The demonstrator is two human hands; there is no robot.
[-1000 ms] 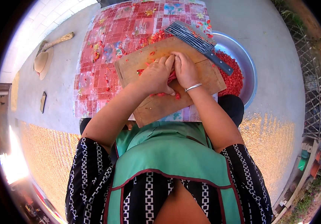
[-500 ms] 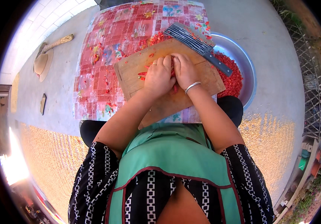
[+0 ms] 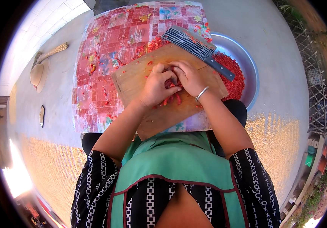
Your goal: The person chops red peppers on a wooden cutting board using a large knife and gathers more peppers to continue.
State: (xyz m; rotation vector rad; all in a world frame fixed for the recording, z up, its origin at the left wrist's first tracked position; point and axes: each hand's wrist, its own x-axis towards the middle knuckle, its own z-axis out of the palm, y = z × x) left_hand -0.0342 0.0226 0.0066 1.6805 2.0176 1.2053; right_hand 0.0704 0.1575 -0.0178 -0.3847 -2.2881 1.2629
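Observation:
Both my hands meet over a wooden cutting board, gathering a small bunch of red chilies between them. My left hand curls round the bunch with thumb and fingers. From the other side, my right hand, with a silver bangle at its wrist, bends its fingers over the same chilies. Some chili ends poke out below the hands; the rest is hidden by the fingers. Across the board's far right corner lies a cleaver with a dark handle, beyond my right hand.
A metal basin of chopped red chili stands right of the low table. Its red patterned cover carries scattered chili bits. On the floor at left lie a hat, a short brush and a phone-like dark object.
My hands have shifted slightly nearer me, and my left fingers have curled up, with its thumb now showing. More chili ends show below them. The cleaver lies still on the board.

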